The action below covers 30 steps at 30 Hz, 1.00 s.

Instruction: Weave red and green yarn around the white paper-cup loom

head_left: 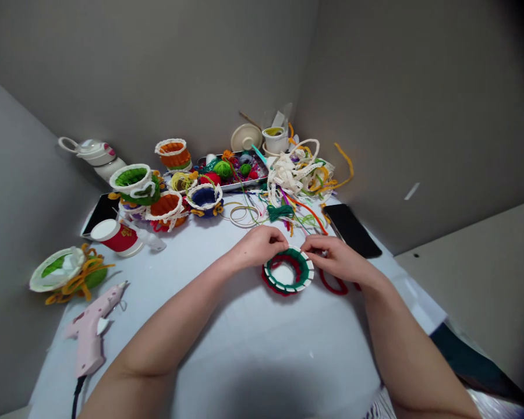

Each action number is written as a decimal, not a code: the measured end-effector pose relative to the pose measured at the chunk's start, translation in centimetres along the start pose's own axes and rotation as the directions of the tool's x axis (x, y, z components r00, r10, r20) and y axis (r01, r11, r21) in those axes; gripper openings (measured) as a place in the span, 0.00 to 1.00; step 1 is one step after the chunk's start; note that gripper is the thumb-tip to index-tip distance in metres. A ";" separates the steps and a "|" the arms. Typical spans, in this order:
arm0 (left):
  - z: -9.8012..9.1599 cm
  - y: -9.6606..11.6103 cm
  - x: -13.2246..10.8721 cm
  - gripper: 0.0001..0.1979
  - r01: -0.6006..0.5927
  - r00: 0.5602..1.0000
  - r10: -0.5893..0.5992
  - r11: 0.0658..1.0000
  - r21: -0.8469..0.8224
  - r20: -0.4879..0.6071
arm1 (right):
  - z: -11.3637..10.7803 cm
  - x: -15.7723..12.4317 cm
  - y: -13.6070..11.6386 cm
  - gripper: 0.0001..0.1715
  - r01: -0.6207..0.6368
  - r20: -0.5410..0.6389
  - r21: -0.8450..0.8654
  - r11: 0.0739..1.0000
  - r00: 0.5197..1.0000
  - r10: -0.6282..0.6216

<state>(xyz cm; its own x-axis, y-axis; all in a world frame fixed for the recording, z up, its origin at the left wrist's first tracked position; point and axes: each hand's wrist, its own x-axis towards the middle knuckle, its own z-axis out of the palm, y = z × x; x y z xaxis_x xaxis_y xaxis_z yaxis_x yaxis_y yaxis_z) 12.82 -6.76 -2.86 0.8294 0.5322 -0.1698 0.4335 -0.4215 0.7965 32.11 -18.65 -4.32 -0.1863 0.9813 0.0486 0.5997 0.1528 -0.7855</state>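
Note:
A small round basket (310, 273) with a white slotted rim stands on the table in front of me, green yarn woven near its top and dark red yarn lower down. My left hand (262, 244) has its thumb and fingers closed on the far left of the rim. At the far right of that rim, my right hand (336, 257) pinches with bent fingers; whether it also holds a strand is hidden. A loose length of red yarn (334, 289) loops on the tabletop below my right hand.
A pink glue gun (89, 337) lies at left beside a flower-trimmed basket (55, 273) and a tipped red-and-white cup (117, 237). Several finished baskets (205, 201), a tray of yarn balls (244, 185) and tangled cords (288, 174) fill the back. A black phone (353, 230) lies right.

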 end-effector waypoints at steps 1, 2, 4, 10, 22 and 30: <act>-0.3 0.1 -0.1 0.11 0.000 1.000 -0.001 1.000 0.022 0.017 | 0.2 0.1 0.0 0.13 0.002 -0.016 0.002 1.000 1.000 -0.002; -0.6 0.2 -0.3 0.11 0.003 0.999 -0.005 0.999 0.042 0.033 | 0.4 0.3 0.0 0.13 0.010 -0.030 0.005 1.000 1.000 -0.010; -1.1 0.4 -0.5 0.12 0.009 0.998 -0.013 0.998 0.062 0.060 | 0.8 0.5 -0.1 0.12 0.033 -0.048 0.009 0.999 0.998 -0.032; -0.4 0.7 -0.3 0.14 -0.024 0.998 0.025 0.999 -0.034 0.049 | 1.4 0.8 -0.3 0.11 0.070 -0.066 0.019 0.997 0.996 -0.068; -0.1 0.0 -0.1 0.13 -0.073 0.995 0.077 0.995 -0.070 0.056 | 0.7 0.5 -0.1 0.11 0.088 -0.071 -0.047 0.995 0.993 -0.091; 0.8 0.1 0.0 0.11 -0.054 0.998 0.052 0.990 -0.130 -0.021 | 0.5 0.3 -0.1 0.11 0.067 -0.040 -0.047 0.997 0.997 -0.069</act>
<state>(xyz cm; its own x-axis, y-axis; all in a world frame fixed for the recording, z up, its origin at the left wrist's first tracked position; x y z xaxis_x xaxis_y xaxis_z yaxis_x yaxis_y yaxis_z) 13.18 -7.38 -3.22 0.8434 0.5246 -0.1163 0.3385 -0.3507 0.8731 31.62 -18.41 -4.51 -0.1963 0.9723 0.1271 0.6219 0.2236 -0.7505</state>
